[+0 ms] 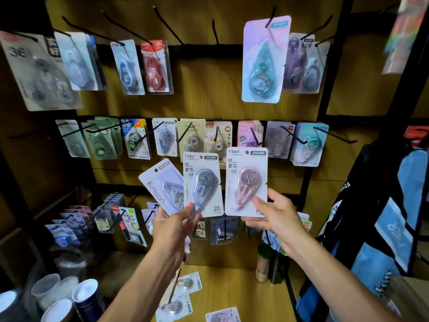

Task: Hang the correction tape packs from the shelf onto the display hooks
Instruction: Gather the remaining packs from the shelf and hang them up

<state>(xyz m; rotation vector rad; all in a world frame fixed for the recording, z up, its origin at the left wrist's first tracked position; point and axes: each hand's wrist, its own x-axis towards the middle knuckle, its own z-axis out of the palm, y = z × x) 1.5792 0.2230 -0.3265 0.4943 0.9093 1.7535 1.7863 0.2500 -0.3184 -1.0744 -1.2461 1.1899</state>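
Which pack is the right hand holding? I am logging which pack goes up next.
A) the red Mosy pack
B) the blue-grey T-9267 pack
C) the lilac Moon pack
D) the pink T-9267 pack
D: the right hand pinches the lower edge of the pink T-9267 pack, while the left hand holds the Moon pack and the blue-grey T-9267 pack.

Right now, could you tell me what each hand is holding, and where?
Left hand grips the Moon pack and blue-grey pack at their bottom edges; right hand pinches the pink pack at its lower corner.

Head camera (wide-angle) faces the display hooks — close.
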